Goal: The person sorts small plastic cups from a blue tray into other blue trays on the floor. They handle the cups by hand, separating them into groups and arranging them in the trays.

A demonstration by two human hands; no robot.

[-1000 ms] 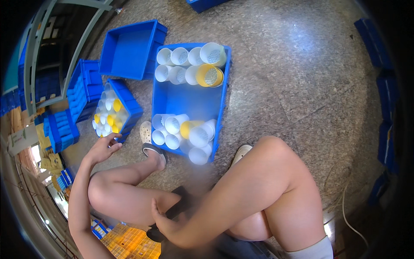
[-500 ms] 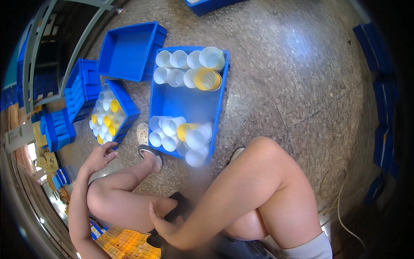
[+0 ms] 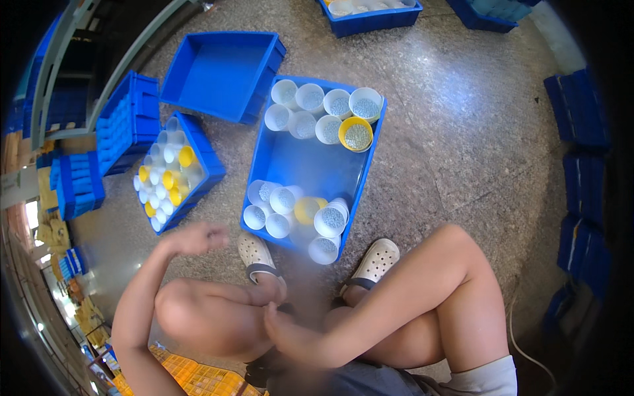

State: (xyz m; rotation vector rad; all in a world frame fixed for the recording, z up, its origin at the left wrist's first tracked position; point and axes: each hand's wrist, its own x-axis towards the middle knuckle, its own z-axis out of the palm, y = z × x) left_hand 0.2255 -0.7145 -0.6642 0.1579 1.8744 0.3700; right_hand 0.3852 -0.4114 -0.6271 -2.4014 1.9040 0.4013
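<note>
My left hand (image 3: pixel 197 239) hangs in the air over my left knee, just below the blue crate of white and yellow cups (image 3: pixel 212 165). Motion smears its bent fingers, and I see nothing in them. Low in front of my lap is my right hand (image 3: pixel 290 335), its fingers partly stretched, partly blurred, with nothing visible in it. Ahead of my feet lies a shallow blue crate (image 3: pixel 281 162). White cups (image 3: pixel 310 97) filled with small pale beads stand in rows at its far end, with a yellow cup (image 3: pixel 357 134) at the right. More bead-filled cups (image 3: pixel 282 199) fill its near end, some leaning.
A blue crate with a bare bottom (image 3: pixel 218 69) lies beyond, at the left. Stacked blue crates (image 3: pixel 129 122) stand at far left, others (image 3: pixel 581 178) along the right. Another crate of cups (image 3: pixel 376 23) is at the top. A pale cable (image 3: pixel 522 353) runs on the floor at lower right.
My left hand has moved right and slightly down, away from the crate of cups. My right hand has shifted a little to the right. The view has turned, so further crates appear at the top.
</note>
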